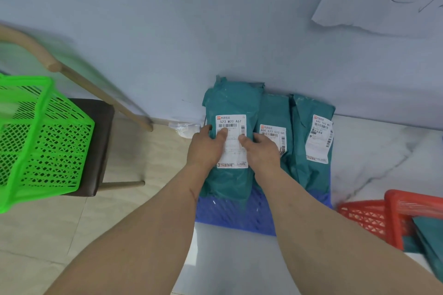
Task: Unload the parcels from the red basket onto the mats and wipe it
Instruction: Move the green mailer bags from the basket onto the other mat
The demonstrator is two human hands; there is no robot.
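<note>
Both hands grip one teal parcel (pixel 231 141), left hand (pixel 206 146) curled round its left edge, right hand (pixel 260 149) round the right, standing it on the blue mat (pixel 235 215) against the wall. It looks soft, light and slick, so gripping both side edges seems smart. More parcels wait in the red basket (pixel 393 215) at right.

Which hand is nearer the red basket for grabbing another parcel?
Probably the right hand: the red basket, with a parcel inside, sits on its side; the left hand would have to cross over.
</note>
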